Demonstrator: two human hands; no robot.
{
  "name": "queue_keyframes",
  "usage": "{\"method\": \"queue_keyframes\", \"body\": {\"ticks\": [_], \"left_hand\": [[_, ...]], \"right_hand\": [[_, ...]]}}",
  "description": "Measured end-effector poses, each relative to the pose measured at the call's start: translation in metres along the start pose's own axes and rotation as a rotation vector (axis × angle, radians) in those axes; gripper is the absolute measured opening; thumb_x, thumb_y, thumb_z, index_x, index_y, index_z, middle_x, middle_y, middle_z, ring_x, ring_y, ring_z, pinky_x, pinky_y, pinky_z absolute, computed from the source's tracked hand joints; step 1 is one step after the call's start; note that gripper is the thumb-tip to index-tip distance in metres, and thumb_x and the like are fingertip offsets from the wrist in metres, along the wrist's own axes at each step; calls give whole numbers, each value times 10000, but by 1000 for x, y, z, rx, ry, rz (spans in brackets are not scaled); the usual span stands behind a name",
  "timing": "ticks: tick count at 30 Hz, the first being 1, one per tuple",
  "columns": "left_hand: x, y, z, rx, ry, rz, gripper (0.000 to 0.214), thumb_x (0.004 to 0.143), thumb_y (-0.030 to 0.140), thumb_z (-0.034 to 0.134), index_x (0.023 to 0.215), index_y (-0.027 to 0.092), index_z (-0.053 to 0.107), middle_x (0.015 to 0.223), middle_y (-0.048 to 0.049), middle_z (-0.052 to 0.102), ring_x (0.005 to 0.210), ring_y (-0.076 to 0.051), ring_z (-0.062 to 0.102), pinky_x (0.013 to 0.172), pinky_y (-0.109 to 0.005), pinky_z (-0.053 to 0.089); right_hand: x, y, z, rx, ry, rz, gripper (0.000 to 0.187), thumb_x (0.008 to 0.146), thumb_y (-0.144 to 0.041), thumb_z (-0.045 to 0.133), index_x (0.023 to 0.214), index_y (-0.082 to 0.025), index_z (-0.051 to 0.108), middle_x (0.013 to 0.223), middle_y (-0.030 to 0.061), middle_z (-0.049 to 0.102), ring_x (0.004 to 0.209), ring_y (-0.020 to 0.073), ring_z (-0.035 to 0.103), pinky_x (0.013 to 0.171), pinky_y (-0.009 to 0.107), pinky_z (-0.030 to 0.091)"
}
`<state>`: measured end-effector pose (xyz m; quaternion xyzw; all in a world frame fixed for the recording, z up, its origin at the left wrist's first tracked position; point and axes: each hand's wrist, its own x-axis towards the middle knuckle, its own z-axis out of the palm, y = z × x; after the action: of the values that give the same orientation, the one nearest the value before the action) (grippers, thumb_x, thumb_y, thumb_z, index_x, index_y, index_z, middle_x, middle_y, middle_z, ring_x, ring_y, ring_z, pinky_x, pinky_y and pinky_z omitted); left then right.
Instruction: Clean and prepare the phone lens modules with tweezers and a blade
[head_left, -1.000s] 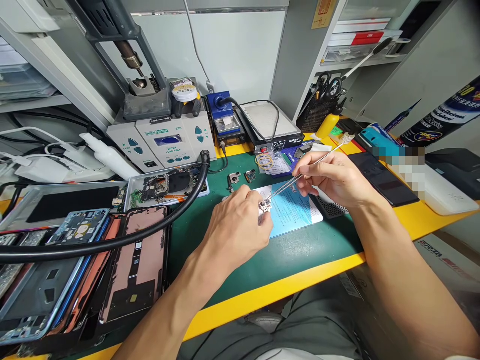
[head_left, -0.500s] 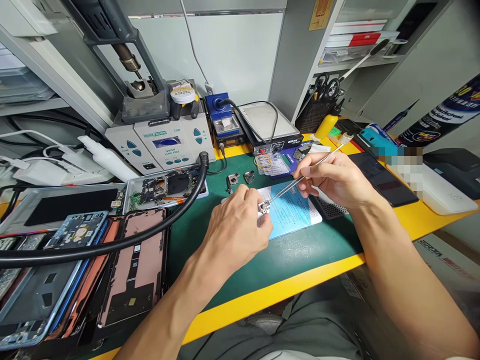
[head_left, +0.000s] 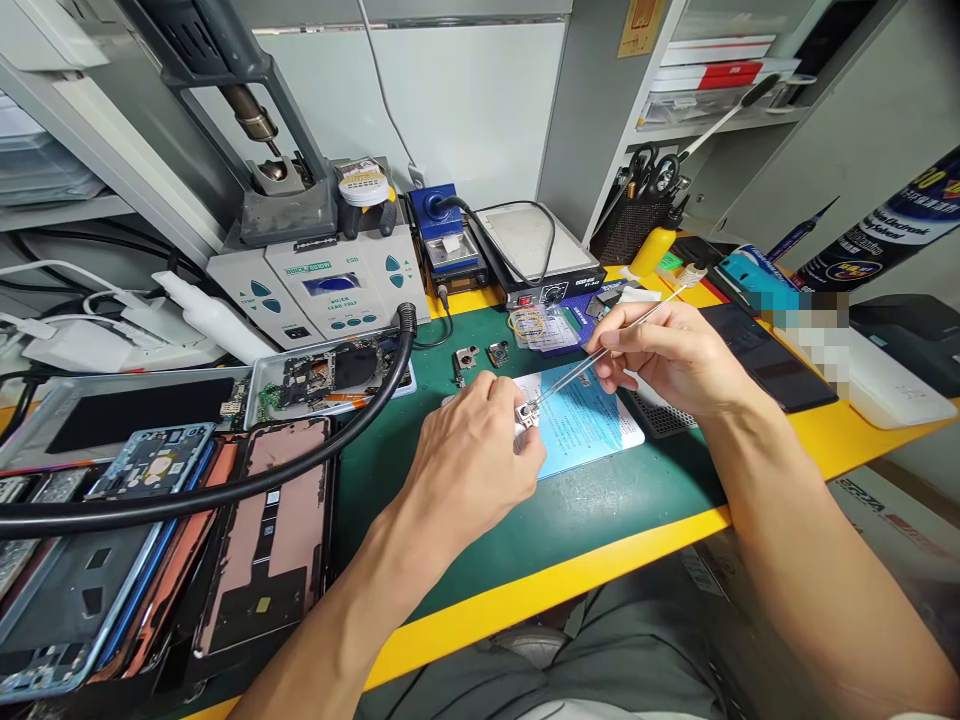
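A slip of the tweezers (head_left: 577,368) could be flinging away the small metal part (head_left: 527,412), which the left hand (head_left: 478,430) is pinching over the blue sheet (head_left: 589,425); the right hand (head_left: 675,352), at two o'clock, is holding them. A green mat (head_left: 592,510) is covering the yellow bench (head_left: 555,597); a grey station (head_left: 319,308) is standing at ten o'clock.

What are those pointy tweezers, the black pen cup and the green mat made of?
The tweezers look like smooth, shiny metal: they're silvery and catch the light. The pen cup is probably black-coated metal mesh, since tiny holes show, though it could be plastic. The mat seems to be rubber or soft plastic, with a faint sheen; I can't tell which.
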<state>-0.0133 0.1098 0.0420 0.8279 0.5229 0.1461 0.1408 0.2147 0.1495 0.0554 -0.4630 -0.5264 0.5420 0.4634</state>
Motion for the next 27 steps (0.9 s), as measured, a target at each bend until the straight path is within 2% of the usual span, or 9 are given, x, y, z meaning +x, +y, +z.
{"method": "queue_keyframes", "body": {"ticks": [4, 14, 27], "left_hand": [[0, -1, 1, -9, 6, 5, 113, 918, 267, 597, 1008, 200, 605, 1049, -49, 688, 902, -263, 691, 713, -400, 518], [1, -2, 3, -31, 20, 6, 127, 917, 269, 609, 1027, 205, 604, 1050, -40, 691, 908, -259, 690, 712, -390, 506], [-1, -2, 3, -35, 18, 2, 131, 911, 270, 610, 1023, 203, 605, 1042, -39, 688, 900, -266, 692, 699, -396, 498]], "right_hand": [[-1, -1, 0, 0, 0, 4, 80, 733, -160, 698, 684, -135, 756, 570, 65, 677, 447, 155, 606, 397, 249, 404], [1, 0, 0, 10, -1, -1, 73, 636, -156, 699, 630, -132, 768, 528, 58, 675, 435, 170, 620, 386, 243, 421], [1, 0, 0, 25, 25, 8, 70, 675, -138, 689, 666, -117, 755, 548, 49, 663, 447, 157, 615, 392, 244, 412]]}}
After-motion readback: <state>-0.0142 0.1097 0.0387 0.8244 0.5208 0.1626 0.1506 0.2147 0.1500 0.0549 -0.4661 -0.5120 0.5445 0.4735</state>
